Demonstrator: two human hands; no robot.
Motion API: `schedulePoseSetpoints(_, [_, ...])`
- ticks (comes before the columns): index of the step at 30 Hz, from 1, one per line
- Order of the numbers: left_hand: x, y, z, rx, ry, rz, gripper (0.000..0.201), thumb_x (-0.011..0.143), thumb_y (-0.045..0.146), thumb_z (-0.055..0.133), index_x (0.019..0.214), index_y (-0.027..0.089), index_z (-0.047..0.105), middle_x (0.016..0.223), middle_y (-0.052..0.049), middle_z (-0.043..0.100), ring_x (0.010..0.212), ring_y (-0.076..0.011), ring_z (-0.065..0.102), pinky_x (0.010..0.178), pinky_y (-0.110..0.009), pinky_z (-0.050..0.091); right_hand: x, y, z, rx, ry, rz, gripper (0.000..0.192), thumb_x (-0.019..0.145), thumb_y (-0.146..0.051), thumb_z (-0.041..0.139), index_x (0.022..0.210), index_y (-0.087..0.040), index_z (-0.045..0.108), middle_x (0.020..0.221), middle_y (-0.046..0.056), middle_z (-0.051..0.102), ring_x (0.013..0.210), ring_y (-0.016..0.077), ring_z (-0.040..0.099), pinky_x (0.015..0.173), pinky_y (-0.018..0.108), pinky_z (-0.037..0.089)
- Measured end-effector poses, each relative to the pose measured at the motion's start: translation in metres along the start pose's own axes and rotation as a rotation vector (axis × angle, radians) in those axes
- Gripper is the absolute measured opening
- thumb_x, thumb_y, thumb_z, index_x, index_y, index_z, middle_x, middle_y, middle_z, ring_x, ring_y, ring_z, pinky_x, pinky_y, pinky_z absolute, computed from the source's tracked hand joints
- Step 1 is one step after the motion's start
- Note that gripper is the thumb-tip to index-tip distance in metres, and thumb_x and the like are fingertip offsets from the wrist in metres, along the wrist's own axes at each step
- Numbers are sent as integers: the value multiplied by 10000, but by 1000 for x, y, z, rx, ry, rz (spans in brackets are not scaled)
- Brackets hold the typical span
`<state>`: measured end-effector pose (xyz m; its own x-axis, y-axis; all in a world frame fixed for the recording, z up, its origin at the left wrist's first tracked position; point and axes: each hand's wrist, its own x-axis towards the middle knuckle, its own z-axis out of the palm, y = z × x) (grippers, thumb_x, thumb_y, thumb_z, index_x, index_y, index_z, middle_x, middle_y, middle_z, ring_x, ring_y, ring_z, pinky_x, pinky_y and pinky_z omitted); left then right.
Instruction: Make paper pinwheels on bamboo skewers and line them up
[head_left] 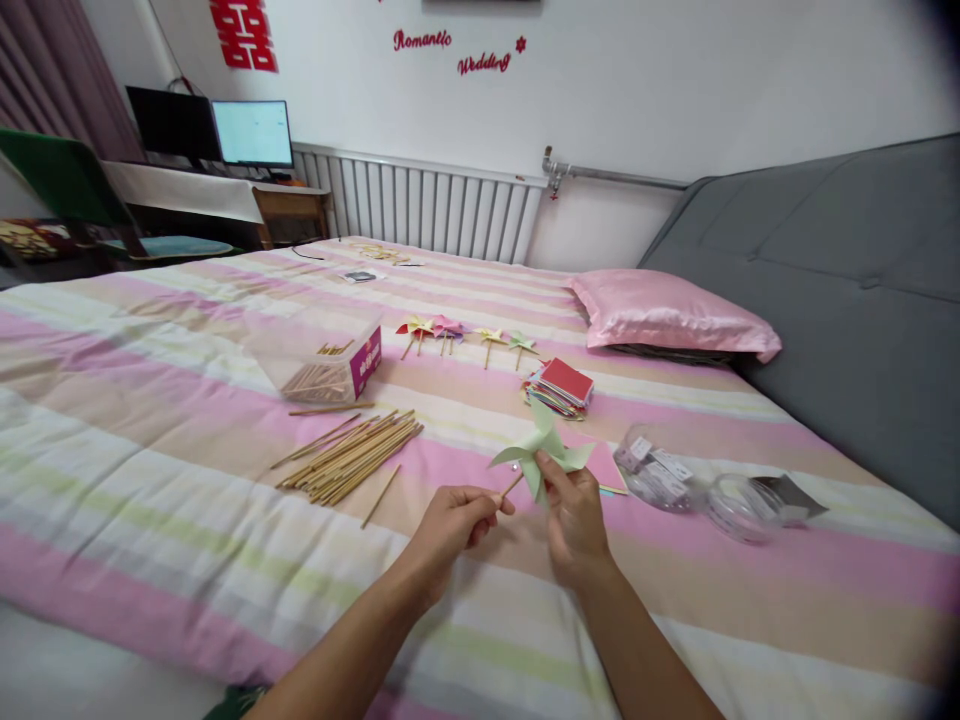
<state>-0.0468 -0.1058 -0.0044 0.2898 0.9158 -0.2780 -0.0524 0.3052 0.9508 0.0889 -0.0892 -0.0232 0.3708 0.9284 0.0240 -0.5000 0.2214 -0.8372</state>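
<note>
Both hands hold one pinwheel: left hand (pixel 454 522) pinches its stick (pixel 512 486), right hand (pixel 574 520) grips the green pinwheel (pixel 541 452); fixing comes next.

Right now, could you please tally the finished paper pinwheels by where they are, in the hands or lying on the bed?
Green pinwheel held between the left hand and right hand: 1
Pinwheels lying in a row on the bed: 4, as far as I can tell
Total: 5
</note>
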Motion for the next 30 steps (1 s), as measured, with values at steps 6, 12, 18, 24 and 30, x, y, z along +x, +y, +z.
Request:
schedulePoseSetpoints(6, [0, -1, -1, -3, 6, 38, 264, 686, 312, 600, 760, 83, 708, 511, 41, 393, 464, -55, 269, 486, -240, 141, 4, 4, -6, -45, 28, 4, 210, 566, -262, 785, 695, -145, 668, 671, 0, 664, 669, 144, 579, 638, 260, 443])
schedulePoseSetpoints(12, [0, 1, 0, 43, 9, 93, 258, 675, 344, 630, 713, 102, 714, 483, 45, 386, 476, -69, 266, 491, -244, 156, 5, 5, -8, -62, 50, -13, 224, 565, -265, 782, 719, -139, 679, 689, 13, 675, 712, 167, 592, 691, 299, 450])
schedulePoseSetpoints(18, [-1, 2, 2, 56, 25, 121, 247, 657, 352, 638, 646, 115, 707, 478, 41, 391, 479, -76, 261, 497, -247, 161, 4, 7, -8, -84, 75, -40, 235, 569, -281, 780, 730, -141, 683, 695, 16, 676, 711, 181, 595, 682, 312, 450])
schedulePoseSetpoints(24, [1, 0, -4, 5, 20, 67, 241, 676, 328, 617, 713, 106, 703, 510, 39, 396, 484, -68, 272, 501, -239, 154, 5, 1, -8, -124, -39, -39, 251, 635, -350, 739, 777, -156, 668, 774, 15, 677, 722, 157, 586, 693, 291, 431])
schedulePoseSetpoints(30, [2, 4, -9, -16, 37, 45, 239, 677, 310, 606, 734, 95, 693, 528, 34, 399, 492, -67, 279, 503, -235, 159, 13, -7, -14, 15, 33, -103, 228, 690, -357, 688, 828, -186, 627, 738, -28, 594, 633, 95, 531, 654, 242, 418])
